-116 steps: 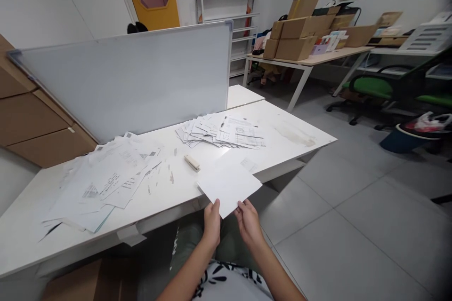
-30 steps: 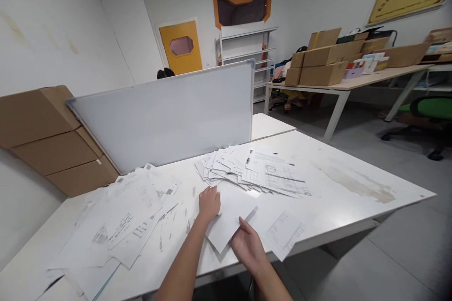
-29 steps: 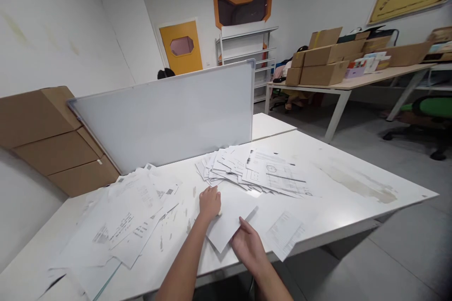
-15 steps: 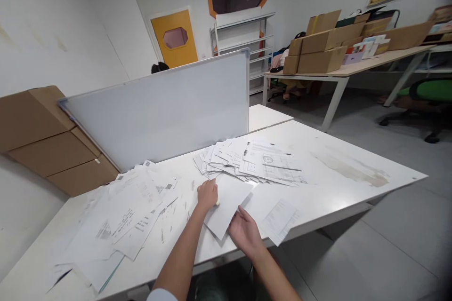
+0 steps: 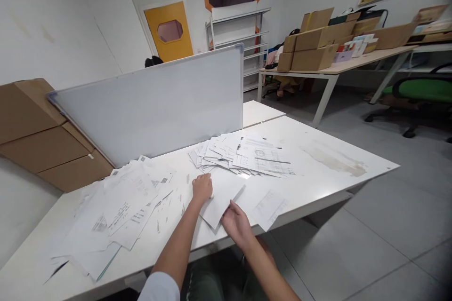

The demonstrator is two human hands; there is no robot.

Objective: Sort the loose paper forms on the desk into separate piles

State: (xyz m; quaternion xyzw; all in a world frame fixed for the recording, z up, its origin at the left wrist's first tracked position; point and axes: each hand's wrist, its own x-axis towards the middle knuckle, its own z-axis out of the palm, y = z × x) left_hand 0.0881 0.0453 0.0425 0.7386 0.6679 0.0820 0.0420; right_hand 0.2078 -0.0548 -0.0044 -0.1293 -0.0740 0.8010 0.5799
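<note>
A blank white sheet of paper [image 5: 221, 202] lies at a slant near the front edge of the white table, its right edge raised a little. My left hand [image 5: 202, 187] is closed over the sheet's left edge, fingers curled and the tips hidden. At the right edge, my right hand [image 5: 236, 223] has its thumb up against the paper and its palm turned upward, fingers partly under the sheet. Just beyond lies a pile of printed papers [image 5: 263, 156]. A small printed slip [image 5: 271, 208] rests to the right, its corner over the table edge.
Another spread pile of papers [image 5: 120, 207] covers the table's left side. A whiteboard [image 5: 151, 103] stands along the back of the white table [image 5: 318, 183], with stacked cardboard boxes [image 5: 42, 131] at its left. Farther off, more boxes [image 5: 314, 51] stand on a second table near a green chair [image 5: 420, 91].
The whole view has shifted slightly, so everything sits a little further left and higher. Both hands stay at the same sheet, with little visible movement against it.
</note>
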